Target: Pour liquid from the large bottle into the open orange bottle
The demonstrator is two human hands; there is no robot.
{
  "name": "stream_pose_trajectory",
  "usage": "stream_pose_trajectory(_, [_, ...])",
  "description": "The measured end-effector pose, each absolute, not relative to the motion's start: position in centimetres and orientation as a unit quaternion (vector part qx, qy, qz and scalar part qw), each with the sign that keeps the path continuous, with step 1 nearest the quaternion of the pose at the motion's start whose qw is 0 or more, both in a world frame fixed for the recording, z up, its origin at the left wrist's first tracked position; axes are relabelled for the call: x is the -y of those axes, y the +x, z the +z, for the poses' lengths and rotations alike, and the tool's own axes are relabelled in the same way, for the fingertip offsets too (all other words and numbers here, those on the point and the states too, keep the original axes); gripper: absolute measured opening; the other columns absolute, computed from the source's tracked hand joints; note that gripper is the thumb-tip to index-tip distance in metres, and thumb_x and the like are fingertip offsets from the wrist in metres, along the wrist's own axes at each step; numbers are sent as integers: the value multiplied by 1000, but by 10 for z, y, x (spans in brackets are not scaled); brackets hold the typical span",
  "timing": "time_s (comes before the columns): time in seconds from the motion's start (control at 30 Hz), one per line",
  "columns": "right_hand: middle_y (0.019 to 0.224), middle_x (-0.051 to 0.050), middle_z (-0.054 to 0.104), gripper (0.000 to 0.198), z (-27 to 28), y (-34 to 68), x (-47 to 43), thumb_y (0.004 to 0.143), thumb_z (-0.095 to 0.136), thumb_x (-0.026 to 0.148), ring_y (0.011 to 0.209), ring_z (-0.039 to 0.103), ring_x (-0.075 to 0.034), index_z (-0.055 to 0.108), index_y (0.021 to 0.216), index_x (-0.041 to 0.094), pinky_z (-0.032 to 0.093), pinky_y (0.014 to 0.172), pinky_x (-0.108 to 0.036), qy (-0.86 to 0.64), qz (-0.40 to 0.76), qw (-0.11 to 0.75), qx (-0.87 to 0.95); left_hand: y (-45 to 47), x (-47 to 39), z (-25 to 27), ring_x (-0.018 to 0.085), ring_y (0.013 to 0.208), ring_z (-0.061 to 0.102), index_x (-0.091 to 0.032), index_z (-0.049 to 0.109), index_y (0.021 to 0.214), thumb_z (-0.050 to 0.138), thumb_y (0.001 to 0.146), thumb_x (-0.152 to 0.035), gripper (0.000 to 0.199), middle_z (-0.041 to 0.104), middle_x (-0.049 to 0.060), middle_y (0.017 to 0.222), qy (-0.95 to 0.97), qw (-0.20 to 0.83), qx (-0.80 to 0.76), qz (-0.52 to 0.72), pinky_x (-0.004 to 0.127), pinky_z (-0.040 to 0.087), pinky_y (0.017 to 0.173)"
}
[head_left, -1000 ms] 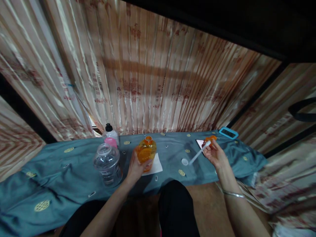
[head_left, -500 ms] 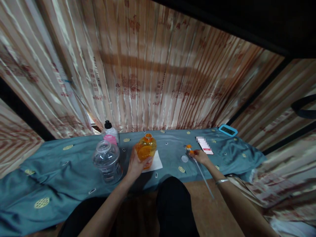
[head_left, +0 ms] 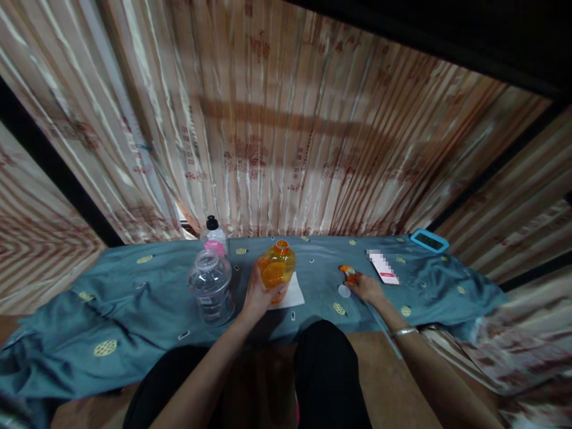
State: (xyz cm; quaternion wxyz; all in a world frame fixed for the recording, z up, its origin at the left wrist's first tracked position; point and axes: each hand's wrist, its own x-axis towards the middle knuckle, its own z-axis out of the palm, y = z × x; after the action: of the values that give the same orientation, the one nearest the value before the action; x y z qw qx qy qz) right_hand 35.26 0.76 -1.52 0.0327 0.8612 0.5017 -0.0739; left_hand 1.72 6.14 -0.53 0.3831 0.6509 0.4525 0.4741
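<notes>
A translucent amber plastic bottle with a rounded body (head_left: 280,268) was held upright near the middle of the teal pineapple-patterned cloth (head_left: 147,304), its long axis close to vertical and its open mouth pointed upward. Beneath and beside it, a sheet of white paper (head_left: 295,293) was laid. The bottle's side was clasped by the left hand (head_left: 261,294), the fingers wrapped behind and the thumb laid across the front, the forearm extended forward and rightward. An orange plastic pump head (head_left: 347,271) was pinched low over the cloth by the right hand (head_left: 367,289), palm down, fingers drawn together; its long pale tube (head_left: 388,332) was directed back past the cloth's near edge, below the wrist. A white round disc (head_left: 344,291) was seen just beside the fingertips. A pink label was borne by the clear black-capped bottle (head_left: 216,244) behind the clear plastic jar (head_left: 210,292), but its writing could not be read. A red patch was shown on the partly pixelated phone screen (head_left: 383,265); the digits of the blue-framed clock (head_left: 429,241) and the red characters printed on the striped curtain (head_left: 250,196) were too small to be made out.
</notes>
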Motion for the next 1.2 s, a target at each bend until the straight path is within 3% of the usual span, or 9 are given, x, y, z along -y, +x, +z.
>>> stream_pose_trajectory(0.27, [101, -10, 69, 52, 10, 343, 14, 90, 47, 52, 91, 67, -23, 49, 124, 13, 52, 84, -46, 865, -22, -43, -500, 15, -60, -7, 28, 128, 46, -23, 29, 137, 78, 59, -26, 92, 47, 12, 138, 635, 407, -438, 489, 48, 35, 110])
stream_pose_trajectory(0.53, [109, -18, 69, 49, 39, 263, 48, 89, 52, 40, 93, 68, -28, 50, 126, 8, 51, 83, -42, 777, -15, -302, -552, 5, -25, -5, 30, 143, 22, -22, 22, 143, 74, 65, -29, 94, 27, 15, 152, 642, 352, -458, 504, 50, 20, 118])
stream_pose_trajectory(0.6, [110, -18, 69, 46, 45, 231, 53, 89, 49, 39, 85, 69, -25, 52, 123, 8, 51, 84, -41, 736, -45, -363, -569, -6, -3, -9, 30, 143, 23, -23, 24, 142, 74, 66, -28, 91, 28, 13, 151, 654, 337, -455, 502, 51, 22, 118])
stream_pose_trajectory(0.67, [110, -17, 70, 41, 50, 196, 55, 92, 43, 39, 92, 68, -25, 57, 117, 11, 49, 88, -40, 693, -85, -402, -592, -23, 21, -12, 30, 137, 35, -23, 32, 138, 72, 70, -31, 79, 38, 13, 145, 663, 338, -446, 498, 50, 29, 114])
stream_pose_trajectory(0.8, [80, -4, 71, 30, 50, 124, 49, 93, 40, 30, 74, 67, -17, 64, 107, 18, 51, 74, -32, 580, -219, -402, -674, -70, 52, -6, 26, 118, 54, -25, 45, 126, 67, 76, -37, 56, 54, 9, 126, 631, 321, -498, 501, 46, 42, 105])
stream_pose_trajectory(0.93, [64, 4, 63, 20, 25, 76, 39, 92, 48, 26, 62, 60, -13, 66, 88, 18, 48, 66, -31, 506, -313, -375, -711, -104, 32, 9, 29, 135, 36, -23, 30, 138, 73, 69, -40, 83, 39, 13, 143, 548, 215, -555, 588, 49, 29, 113])
stream_pose_trajectory(1.03, [62, 6, 60, 15, -3, 64, 33, 91, 52, 25, 56, 57, -11, 65, 88, 17, 47, 60, -29, 490, -379, -365, -695, -105, 0, 16, 30, 142, 24, -21, 20, 142, 78, 62, -39, 101, 27, 15, 151, 540, 229, -569, 576, 49, 20, 117])
stream_pose_trajectory(1.13, [66, 5, 61, 14, -23, 65, 30, 89, 56, 27, 53, 56, -10, 63, 94, 16, 47, 54, -26, 493, -433, -362, -663, -93, -24, 18, 29, 137, 36, -19, 21, 141, 81, 54, -34, 106, 36, 16, 146, 533, 279, -566, 564, 44, 30, 113])
stream_pose_trajectory(1.2, [67, 5, 62, 15, -28, 67, 29, 89, 57, 29, 53, 56, -9, 63, 94, 16, 47, 54, -26, 494, -462, -365, -640, -85, -31, 18, 27, 125, 49, -20, 26, 137, 80, 54, -29, 99, 48, 13, 135, 533, 287, -567, 559, 42, 39, 106])
